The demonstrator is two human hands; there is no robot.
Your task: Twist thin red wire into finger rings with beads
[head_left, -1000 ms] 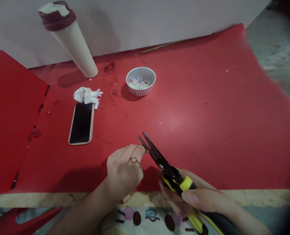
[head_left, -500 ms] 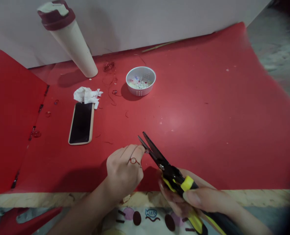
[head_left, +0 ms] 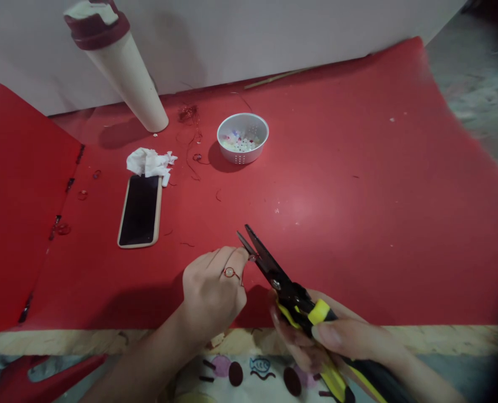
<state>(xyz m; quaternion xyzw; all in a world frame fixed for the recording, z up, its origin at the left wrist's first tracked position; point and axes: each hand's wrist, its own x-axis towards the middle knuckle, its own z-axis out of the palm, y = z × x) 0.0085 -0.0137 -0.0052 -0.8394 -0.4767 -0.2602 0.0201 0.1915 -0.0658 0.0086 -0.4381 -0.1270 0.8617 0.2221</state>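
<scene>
My right hand (head_left: 337, 341) grips the black and yellow handles of needle-nose pliers (head_left: 276, 274). Their long dark jaws stand slightly apart and point up and to the left. Curled in on itself, my left hand (head_left: 213, 285) pinches a small beaded wire piece (head_left: 252, 258) at its fingertips, right against the jaws. Most of that piece is hidden by the fingers and the jaws. A red wire ring with a pale bead (head_left: 229, 272) sits on a finger of my left hand.
A perforated metal bowl (head_left: 243, 158) of small beads stands ahead, with tangled red wire (head_left: 188, 113) to its left. Further left are a phone (head_left: 139, 210), crumpled tissue (head_left: 148, 162), a tumbler (head_left: 127, 78) and a wire ring (head_left: 63, 229). A red board (head_left: 18, 207) rises at the left edge.
Almost nothing differs. Both hands and the pliers stay in nearly the same place, with the jaws still beside my left fingertips.
</scene>
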